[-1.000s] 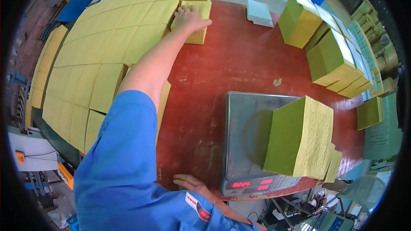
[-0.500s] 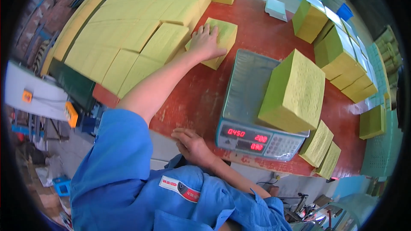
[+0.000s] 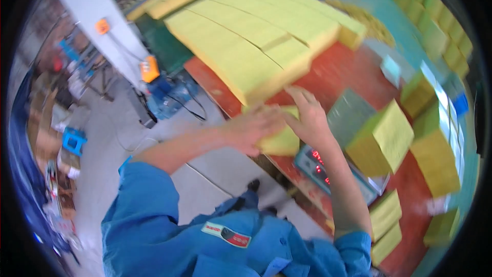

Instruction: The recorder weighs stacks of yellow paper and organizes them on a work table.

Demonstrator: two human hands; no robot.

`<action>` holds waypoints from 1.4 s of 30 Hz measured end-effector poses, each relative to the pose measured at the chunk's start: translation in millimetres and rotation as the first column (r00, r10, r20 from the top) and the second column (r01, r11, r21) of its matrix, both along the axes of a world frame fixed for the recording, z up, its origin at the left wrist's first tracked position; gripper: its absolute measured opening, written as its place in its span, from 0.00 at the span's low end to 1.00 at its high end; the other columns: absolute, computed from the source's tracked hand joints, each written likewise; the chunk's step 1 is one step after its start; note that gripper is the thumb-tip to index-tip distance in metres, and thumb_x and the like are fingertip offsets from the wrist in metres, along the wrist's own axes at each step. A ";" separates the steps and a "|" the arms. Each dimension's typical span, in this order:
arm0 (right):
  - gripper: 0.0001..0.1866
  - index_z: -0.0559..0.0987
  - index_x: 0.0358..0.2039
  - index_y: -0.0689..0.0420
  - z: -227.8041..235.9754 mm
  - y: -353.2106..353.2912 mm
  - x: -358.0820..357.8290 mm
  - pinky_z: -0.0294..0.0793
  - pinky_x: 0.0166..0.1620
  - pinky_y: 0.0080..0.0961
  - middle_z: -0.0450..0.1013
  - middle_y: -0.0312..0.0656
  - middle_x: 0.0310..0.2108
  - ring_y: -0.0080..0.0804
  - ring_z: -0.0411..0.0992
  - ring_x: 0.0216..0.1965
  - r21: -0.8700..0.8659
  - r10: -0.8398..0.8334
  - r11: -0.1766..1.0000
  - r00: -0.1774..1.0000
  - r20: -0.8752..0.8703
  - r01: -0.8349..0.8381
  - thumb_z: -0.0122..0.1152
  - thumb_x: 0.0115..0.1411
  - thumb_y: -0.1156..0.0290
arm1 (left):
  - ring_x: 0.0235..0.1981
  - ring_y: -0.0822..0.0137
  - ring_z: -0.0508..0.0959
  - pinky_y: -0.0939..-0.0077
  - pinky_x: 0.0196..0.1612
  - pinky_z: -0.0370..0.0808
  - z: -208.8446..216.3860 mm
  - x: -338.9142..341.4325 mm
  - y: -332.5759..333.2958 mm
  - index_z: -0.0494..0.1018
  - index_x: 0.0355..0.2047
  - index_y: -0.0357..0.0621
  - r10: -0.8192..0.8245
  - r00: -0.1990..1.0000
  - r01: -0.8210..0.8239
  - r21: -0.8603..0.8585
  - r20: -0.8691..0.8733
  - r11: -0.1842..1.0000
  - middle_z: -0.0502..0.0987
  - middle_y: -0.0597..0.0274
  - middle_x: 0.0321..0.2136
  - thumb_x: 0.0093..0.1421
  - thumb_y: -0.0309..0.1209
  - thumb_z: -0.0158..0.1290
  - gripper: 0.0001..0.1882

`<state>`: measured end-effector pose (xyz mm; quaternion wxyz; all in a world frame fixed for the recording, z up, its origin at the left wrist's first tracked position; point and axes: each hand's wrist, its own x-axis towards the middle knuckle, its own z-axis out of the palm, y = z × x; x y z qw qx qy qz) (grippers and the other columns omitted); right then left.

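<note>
A small stack of yellow paper [image 3: 283, 141] sits at the near edge of the red table, partly hidden under my hands. My left hand [image 3: 256, 127] lies over its left side, fingers smeared by motion. On its far right side is my right hand [image 3: 310, 118], thumb and fingers apart; whether it presses on the paper I cannot tell. Just beyond, a wide block of yellow paper stacks [image 3: 246, 31] covers the table's far left. To the right, a digital scale [image 3: 353, 110] with red digits carries a tall yellow paper stack [image 3: 382, 141].
Several yellow stacks with pale tops [image 3: 435, 149] stand along the right side of the red table [image 3: 338, 66]. Two smaller stacks [image 3: 387, 220] lean by the near right edge. A pale pad [image 3: 391, 71] lies at the back. Left stands a white panel [image 3: 92, 15] with orange boxes.
The view has swung left. My left hand has drawn the small stack toward me to the table's near edge. My right hand has risen from beside the table to that stack.
</note>
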<state>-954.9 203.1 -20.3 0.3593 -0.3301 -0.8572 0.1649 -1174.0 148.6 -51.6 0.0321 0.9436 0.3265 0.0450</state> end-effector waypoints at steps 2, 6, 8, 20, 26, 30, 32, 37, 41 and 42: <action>0.35 0.69 0.58 0.59 -44.0 27.0 -7.7 0.67 0.58 0.43 0.70 0.57 0.53 0.53 0.69 0.55 -0.214 0.081 0.976 0.982 0.169 -0.044 0.67 0.51 0.58 | 0.70 0.43 0.48 0.50 0.69 0.50 -0.9 -16.7 -25.6 0.54 0.66 0.39 0.155 0.986 -0.159 0.064 0.064 0.985 0.52 0.45 0.67 0.43 0.43 0.66 0.53; 0.29 0.75 0.51 0.58 -44.7 6.3 -14.7 0.71 0.52 0.40 0.76 0.55 0.45 0.51 0.74 0.50 -0.557 0.248 0.827 0.941 0.231 -0.082 0.63 0.54 0.51 | 0.70 0.47 0.50 0.47 0.69 0.49 -87.6 -28.3 -113.9 0.49 0.68 0.38 0.760 0.151 -0.658 -0.509 0.633 0.555 0.50 0.42 0.68 0.52 0.52 0.62 0.53; 0.29 0.74 0.51 0.58 -41.0 -12.9 -9.5 0.72 0.50 0.41 0.77 0.56 0.43 0.53 0.75 0.47 -0.528 0.253 0.848 0.912 0.323 -0.048 0.63 0.55 0.51 | 0.70 0.50 0.50 0.49 0.68 0.50 -129.2 -17.0 -134.9 0.46 0.70 0.40 0.859 -0.474 0.006 -0.975 0.193 0.222 0.49 0.41 0.68 0.53 0.64 0.56 0.57; 0.32 0.69 0.53 0.62 -75.8 -108.2 -19.2 0.73 0.45 0.46 0.75 0.58 0.40 0.56 0.74 0.44 -0.352 -0.184 0.906 0.967 0.175 0.236 0.59 0.59 0.49 | 0.60 0.56 0.65 0.50 0.59 0.64 -82.1 38.9 -142.6 0.55 0.65 0.50 0.893 -0.443 0.496 -0.808 0.082 0.320 0.65 0.55 0.58 0.61 0.63 0.48 0.41; 0.34 0.68 0.56 0.63 -49.9 -147.7 24.0 0.74 0.47 0.39 0.74 0.60 0.44 0.52 0.74 0.48 -0.559 -0.167 0.812 0.985 0.049 0.166 0.61 0.59 0.49 | 0.56 0.58 0.72 0.60 0.58 0.69 -68.1 34.8 -144.8 0.56 0.64 0.45 0.893 -0.320 0.234 -0.888 0.315 0.396 0.70 0.55 0.55 0.58 0.31 0.58 0.35; 0.38 0.65 0.61 0.62 -9.2 -164.0 96.1 0.74 0.49 0.35 0.72 0.53 0.52 0.39 0.72 0.53 -0.687 -0.276 0.726 0.902 -0.332 -0.031 0.57 0.62 0.44 | 0.59 0.56 0.71 0.61 0.59 0.70 38.5 39.8 -157.7 0.62 0.61 0.40 0.898 -0.184 0.470 -0.767 0.399 0.437 0.69 0.48 0.58 0.63 0.28 0.49 0.26; 0.36 0.69 0.57 0.67 -3.2 -151.0 133.3 0.77 0.43 0.32 0.74 0.50 0.46 0.35 0.74 0.45 -0.730 -0.389 0.671 0.777 -0.495 -0.128 0.55 0.64 0.45 | 0.59 0.55 0.71 0.63 0.59 0.71 96.9 79.0 -124.3 0.63 0.60 0.37 0.924 -0.142 0.587 -0.721 0.356 0.368 0.69 0.45 0.58 0.65 0.29 0.46 0.23; 0.29 0.76 0.49 0.59 69.7 -100.1 198.1 0.72 0.37 0.24 0.75 0.37 0.37 0.24 0.72 0.34 -0.716 -0.593 0.684 0.463 -0.659 -0.143 0.55 0.63 0.44 | 0.52 0.61 0.75 0.65 0.54 0.73 137.0 174.8 0.8 0.69 0.56 0.39 0.487 0.390 0.335 -0.613 0.781 0.715 0.75 0.53 0.52 0.61 0.42 0.54 0.26; 0.22 0.75 0.51 0.58 82.3 -64.3 256.8 0.75 0.38 0.27 0.75 0.39 0.40 0.25 0.73 0.36 -0.755 -0.689 0.649 0.349 -0.635 -0.090 0.52 0.67 0.53 | 0.56 0.60 0.72 0.59 0.54 0.71 170.2 251.1 86.0 0.69 0.57 0.43 0.663 0.558 0.558 -0.817 0.499 0.145 0.73 0.55 0.54 0.56 0.49 0.60 0.33; 0.21 0.75 0.50 0.58 80.5 -59.8 260.4 0.75 0.39 0.27 0.75 0.39 0.40 0.25 0.73 0.35 -0.765 -0.711 0.639 0.317 -0.628 -0.083 0.51 0.68 0.54 | 0.55 0.59 0.73 0.58 0.53 0.72 167.3 261.2 99.3 0.68 0.58 0.45 0.611 0.634 0.470 -0.863 0.474 0.182 0.73 0.55 0.54 0.56 0.52 0.58 0.35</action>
